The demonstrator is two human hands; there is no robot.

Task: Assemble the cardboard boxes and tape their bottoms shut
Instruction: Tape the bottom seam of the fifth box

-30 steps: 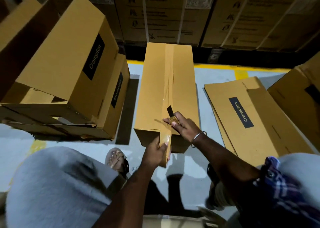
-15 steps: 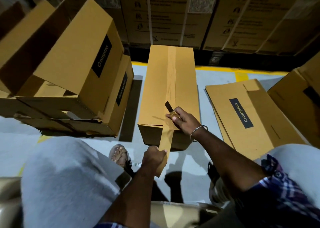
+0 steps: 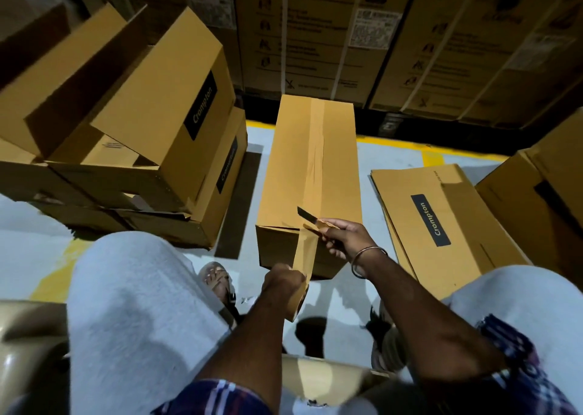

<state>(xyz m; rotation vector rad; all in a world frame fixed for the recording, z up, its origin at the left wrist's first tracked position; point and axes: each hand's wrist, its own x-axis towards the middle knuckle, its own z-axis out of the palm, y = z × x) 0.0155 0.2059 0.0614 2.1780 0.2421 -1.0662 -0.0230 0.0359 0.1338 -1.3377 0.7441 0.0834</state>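
– Where is the box?

– The long cardboard box [image 3: 310, 178] lies on the grey floor [image 3: 372, 159], right in front of the person's knees. A strip of brown tape [image 3: 315, 149] runs along the middle of its top and hangs over the near end.

– What are the hands doing?

– The left hand [image 3: 284, 280] has its grip tight on the loose end of the tape, just below the box's near edge. The right hand [image 3: 345, 238] holds a small knife [image 3: 306, 215], with the blade at the tape by the top edge.

– What else is close by?

– Made-up boxes [image 3: 151, 115] are piled on the left. A flat box [image 3: 441, 222] lies on the right.
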